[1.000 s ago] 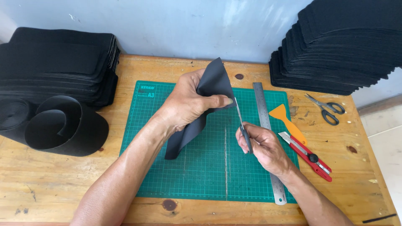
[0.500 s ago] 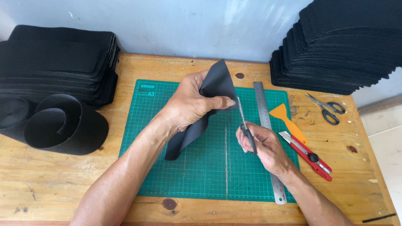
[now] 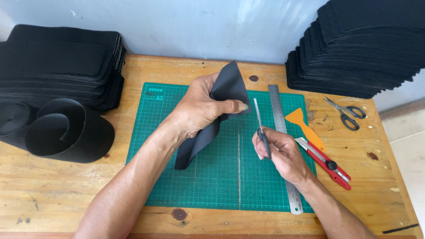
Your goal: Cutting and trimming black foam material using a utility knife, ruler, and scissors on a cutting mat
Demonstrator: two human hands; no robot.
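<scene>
**Trimming a black sheet over the green mat**

The left hand holds a black sheet lifted above the green cutting mat. Its grip is clenched on the sheet: the thumb presses the upper fold, and the lower end of the sheet hangs down and touches the mat near its middle. The right hand is just to the right of the sheet, above the right half of the mat. Its grip is closed around a thin knife with a dark handle, and the blade points up towards the edge of the sheet, close to the thumb but not clearly touching it.

I judge that the step in hand is the trimming of the sheet's edge, with the cut about to begin. The next move calls for the left hand to keep the edge tight and the thumb away from the blade's path.

A steel ruler lies along the right edge of the mat. Right of the mat lie an orange scraper, a red cutter and scissors. Stacks of black sheets stand behind the mat on the right, another stack on the left, and a black roll lies left of the mat on the wooden worktop.
</scene>
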